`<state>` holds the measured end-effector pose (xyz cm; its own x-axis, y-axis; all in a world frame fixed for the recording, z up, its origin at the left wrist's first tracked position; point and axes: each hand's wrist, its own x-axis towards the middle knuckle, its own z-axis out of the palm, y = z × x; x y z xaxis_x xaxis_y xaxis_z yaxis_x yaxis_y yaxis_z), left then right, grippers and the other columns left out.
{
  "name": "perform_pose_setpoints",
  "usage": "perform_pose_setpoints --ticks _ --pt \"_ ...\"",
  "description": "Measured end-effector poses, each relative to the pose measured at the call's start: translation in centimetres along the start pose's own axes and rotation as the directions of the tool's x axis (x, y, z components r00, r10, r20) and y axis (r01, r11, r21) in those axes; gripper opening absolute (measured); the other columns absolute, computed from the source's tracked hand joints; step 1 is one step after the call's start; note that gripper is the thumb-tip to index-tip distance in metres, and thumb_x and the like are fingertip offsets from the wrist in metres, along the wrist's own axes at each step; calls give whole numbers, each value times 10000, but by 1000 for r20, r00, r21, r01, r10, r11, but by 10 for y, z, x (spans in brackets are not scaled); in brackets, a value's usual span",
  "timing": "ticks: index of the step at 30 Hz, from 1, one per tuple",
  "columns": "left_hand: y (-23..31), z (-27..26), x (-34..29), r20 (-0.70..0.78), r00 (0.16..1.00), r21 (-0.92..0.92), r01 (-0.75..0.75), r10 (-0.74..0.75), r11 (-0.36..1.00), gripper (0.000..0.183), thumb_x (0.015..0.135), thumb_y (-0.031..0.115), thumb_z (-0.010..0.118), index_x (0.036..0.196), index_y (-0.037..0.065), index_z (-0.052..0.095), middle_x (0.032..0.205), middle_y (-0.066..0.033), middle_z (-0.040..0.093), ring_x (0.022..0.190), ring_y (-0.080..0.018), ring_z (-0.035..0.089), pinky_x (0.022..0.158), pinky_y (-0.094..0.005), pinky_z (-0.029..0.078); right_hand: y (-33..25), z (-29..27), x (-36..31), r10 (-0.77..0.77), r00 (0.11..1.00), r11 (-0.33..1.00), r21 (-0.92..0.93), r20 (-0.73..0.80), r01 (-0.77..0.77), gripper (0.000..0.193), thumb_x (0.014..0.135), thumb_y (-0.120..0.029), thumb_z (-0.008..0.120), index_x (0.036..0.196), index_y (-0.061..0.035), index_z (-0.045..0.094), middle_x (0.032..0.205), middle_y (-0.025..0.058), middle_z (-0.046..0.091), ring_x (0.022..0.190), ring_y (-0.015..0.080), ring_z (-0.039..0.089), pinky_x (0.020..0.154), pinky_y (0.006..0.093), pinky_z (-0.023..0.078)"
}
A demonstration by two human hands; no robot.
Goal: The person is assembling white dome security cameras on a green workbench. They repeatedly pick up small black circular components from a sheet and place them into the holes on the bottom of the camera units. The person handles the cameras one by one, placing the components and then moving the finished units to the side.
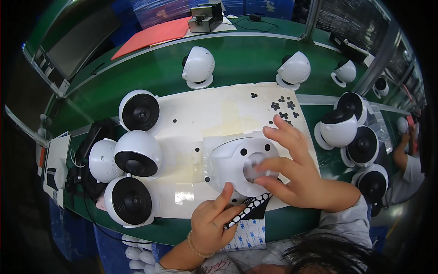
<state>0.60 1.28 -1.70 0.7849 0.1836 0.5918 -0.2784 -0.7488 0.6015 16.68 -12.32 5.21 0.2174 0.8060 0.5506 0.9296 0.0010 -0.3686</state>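
Observation:
A white rounded camera lies before me with its round base up, on a translucent wrap. Black round pads dot the base around its central hollow. My right hand is over the hollow, thumb and forefinger pinched close together, other fingers raised; whatever lies between the blurred tips is unclear. Below the camera, my left hand grips a black sheet of adhesive pads with rows of white circles, its thumb stretched up toward the base. A printed white-and-blue backing paper hangs under the sheet.
More white cameras with black faces stand left and right; others line the back. Loose black pads lie on the cream board. Beyond are a red sheet and a metal box. Another person sits far right.

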Motion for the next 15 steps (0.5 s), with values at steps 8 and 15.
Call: perform_pose_setpoints --ticks 8,15 --pt "2 2 2 4 1000 -8 -1 1 1000 354 541 -3 600 878 87 654 1272 -159 453 560 -178 522 540 -264 427 0 8 -4 65 979 972 210 195 -106 73 777 -169 614 793 -101 596 1387 191 260 1306 413 109 999 476 121" --pt "2 3 3 -8 1000 -14 -8 8 1000 358 538 -3 599 880 87 655 1262 -159 463 551 -173 515 539 -260 425 0 11 -8 42 987 988 144 153 -64 105 781 -207 604 824 -112 614 1360 185 314 1298 394 157 992 470 127"
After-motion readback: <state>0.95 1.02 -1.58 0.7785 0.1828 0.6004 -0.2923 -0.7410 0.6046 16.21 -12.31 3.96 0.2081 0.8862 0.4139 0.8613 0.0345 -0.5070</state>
